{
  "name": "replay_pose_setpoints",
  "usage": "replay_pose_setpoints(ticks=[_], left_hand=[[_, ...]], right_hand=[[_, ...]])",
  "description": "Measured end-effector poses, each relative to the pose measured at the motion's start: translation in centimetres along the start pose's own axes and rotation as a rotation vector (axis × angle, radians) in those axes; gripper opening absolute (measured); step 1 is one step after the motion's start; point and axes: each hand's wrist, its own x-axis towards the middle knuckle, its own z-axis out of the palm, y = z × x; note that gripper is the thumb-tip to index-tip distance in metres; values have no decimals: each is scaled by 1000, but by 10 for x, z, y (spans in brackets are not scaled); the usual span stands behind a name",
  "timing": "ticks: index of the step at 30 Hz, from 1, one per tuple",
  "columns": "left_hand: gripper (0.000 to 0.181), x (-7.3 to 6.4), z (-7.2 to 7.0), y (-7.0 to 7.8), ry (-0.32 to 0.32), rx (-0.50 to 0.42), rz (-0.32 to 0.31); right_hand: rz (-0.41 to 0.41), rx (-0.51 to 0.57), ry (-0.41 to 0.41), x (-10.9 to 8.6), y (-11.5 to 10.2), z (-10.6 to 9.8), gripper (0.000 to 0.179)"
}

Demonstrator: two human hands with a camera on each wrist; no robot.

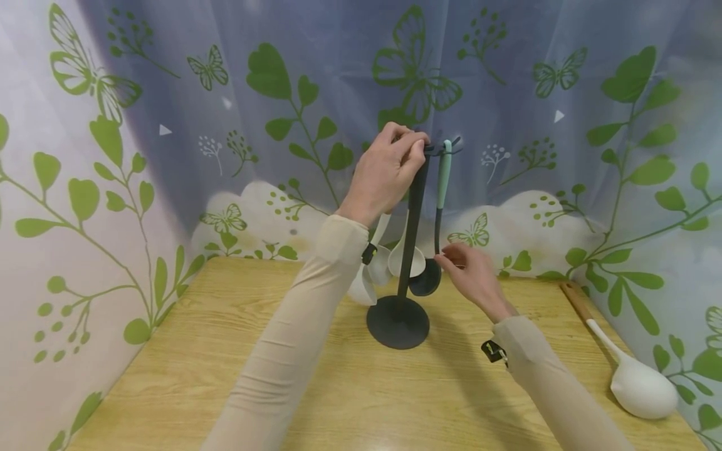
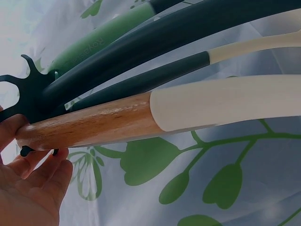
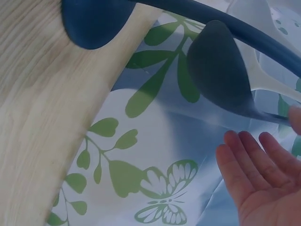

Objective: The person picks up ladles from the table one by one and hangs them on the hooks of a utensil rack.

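A black utensil stand with a round base rises from the table. My left hand grips its hooked top, fingers curled beside the end of a wooden-handled white utensil in the left wrist view. A ladle with a green handle and dark bowl hangs on the right side of the stand. Near that bowl, my right hand pinches the dark shaft; its other fingers extend loosely. White ladles hang behind and to the left of the post.
A white ladle with a wooden handle lies at the table's right edge. The wooden table is enclosed by a leaf-and-butterfly-printed curtain at the back and sides.
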Motion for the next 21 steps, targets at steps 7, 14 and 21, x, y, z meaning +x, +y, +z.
replay_pose_setpoints(ticks=[7,14,21], left_hand=[[41,-1,0,0,8,-4,4],[41,-1,0,0,18,-20,-2],[42,-2,0,1,23,-44,-6]], right_hand=[[28,-45,-41,-6,10,-4,48],[50,-99,-68,-15,27,-11,41],[45,-132,-83,-28,45,-22,39]])
